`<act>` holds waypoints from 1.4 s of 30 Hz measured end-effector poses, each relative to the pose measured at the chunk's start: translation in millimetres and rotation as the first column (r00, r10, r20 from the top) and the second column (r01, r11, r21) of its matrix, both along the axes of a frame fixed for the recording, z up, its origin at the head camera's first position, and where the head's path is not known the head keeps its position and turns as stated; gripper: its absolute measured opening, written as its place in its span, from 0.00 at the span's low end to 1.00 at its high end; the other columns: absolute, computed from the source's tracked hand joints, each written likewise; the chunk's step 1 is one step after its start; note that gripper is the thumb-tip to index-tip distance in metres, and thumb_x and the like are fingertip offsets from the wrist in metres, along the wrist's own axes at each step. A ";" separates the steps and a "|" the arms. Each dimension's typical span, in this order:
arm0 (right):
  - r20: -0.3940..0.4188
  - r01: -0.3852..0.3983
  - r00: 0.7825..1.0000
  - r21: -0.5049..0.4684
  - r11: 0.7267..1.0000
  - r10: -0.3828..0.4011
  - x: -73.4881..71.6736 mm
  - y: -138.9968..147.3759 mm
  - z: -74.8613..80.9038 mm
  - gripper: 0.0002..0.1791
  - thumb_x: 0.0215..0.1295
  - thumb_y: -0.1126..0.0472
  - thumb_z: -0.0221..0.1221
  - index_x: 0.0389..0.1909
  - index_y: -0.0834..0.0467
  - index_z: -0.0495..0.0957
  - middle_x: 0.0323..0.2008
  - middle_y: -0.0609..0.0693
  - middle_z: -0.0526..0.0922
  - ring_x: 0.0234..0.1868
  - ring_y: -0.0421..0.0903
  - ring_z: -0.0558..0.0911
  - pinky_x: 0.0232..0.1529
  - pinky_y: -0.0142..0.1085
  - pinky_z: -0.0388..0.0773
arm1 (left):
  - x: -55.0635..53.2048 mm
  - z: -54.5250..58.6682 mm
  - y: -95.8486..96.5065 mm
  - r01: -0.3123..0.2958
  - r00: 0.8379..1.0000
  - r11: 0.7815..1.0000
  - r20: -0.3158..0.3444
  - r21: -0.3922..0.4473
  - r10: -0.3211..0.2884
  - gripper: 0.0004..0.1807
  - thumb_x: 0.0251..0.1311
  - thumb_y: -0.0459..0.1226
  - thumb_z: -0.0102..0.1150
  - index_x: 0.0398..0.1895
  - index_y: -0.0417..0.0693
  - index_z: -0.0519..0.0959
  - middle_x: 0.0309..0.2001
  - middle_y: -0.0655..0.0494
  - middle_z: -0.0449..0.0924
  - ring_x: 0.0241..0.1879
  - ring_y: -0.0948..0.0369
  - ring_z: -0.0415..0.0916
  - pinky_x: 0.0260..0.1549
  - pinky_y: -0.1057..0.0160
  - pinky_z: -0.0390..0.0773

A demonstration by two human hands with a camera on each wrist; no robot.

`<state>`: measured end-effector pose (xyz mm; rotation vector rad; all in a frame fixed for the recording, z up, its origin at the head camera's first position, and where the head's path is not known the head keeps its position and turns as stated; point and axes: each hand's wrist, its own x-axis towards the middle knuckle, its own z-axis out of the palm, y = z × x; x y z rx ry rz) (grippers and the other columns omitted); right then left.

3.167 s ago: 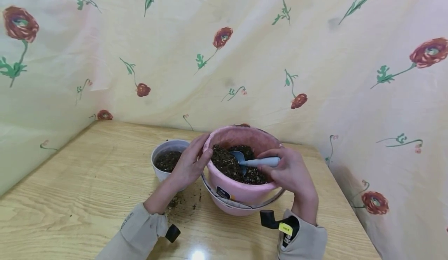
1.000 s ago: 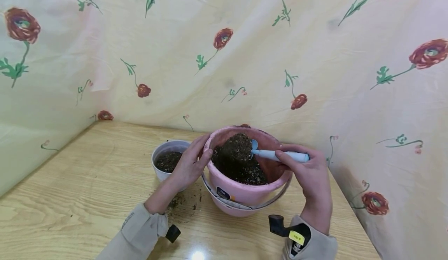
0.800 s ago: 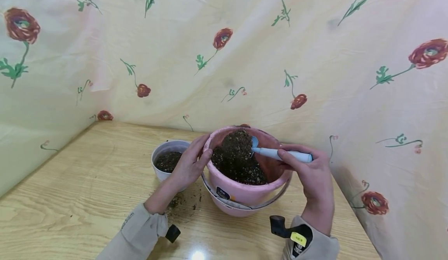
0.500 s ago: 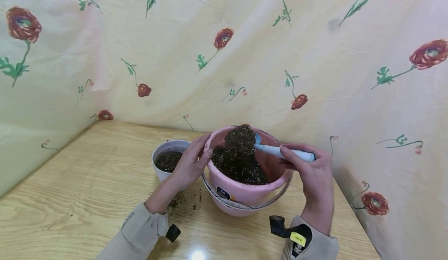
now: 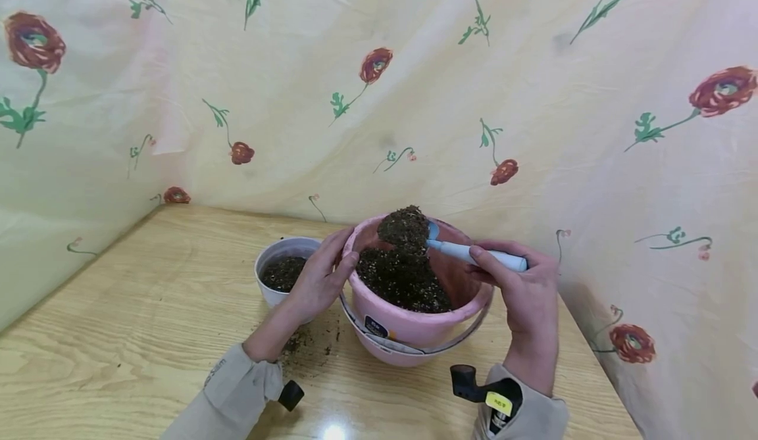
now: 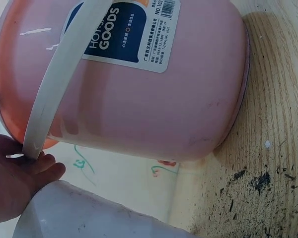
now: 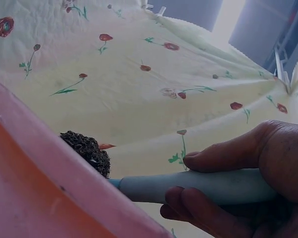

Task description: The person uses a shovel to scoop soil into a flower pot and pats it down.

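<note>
My right hand (image 5: 524, 289) grips the pale blue handle of a garden trowel (image 5: 474, 253), thumb on top and fingers curled beneath. Heaped dark soil (image 5: 405, 226) covers its blade, held up over the mouth of a pink bucket (image 5: 414, 328). More soil lies inside the bucket. At the bucket's left rim, my left hand (image 5: 316, 279) holds on, thumb at the near side and fingers round the outside by the handle. In the right wrist view the soil clump (image 7: 87, 153) shows above the pink rim (image 7: 74, 163).
A white pot (image 5: 269, 295) partly filled with soil stands left of the bucket, partly behind my left hand. Soil crumbs (image 5: 302, 344) are scattered on the wooden table (image 5: 148, 335) in front of it. A flowered cloth (image 5: 284, 98) hangs behind and at both sides.
The trowel's blade, earlier down in the soil, has risen with a heaped load to the bucket's upper rim. My right hand moved right and slightly up; the left hand stayed put.
</note>
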<state>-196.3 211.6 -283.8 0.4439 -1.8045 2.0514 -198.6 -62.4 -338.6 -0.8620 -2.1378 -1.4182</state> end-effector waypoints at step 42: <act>0.066 -0.065 0.996 0.036 0.997 0.062 1.7 -69.5 0.4 0.10 0.56 0.73 0.66 0.38 0.75 0.81 0.35 0.58 0.83 0.21 0.47 0.84 0.28 0.40 0.83 | -8.6 -0.8 -37.2 -0.271 0.949 0.962 0.155 -0.041 0.274 0.31 0.77 0.49 0.28 0.72 0.36 0.56 0.71 0.41 0.58 0.69 0.47 0.56 0.66 0.47 0.58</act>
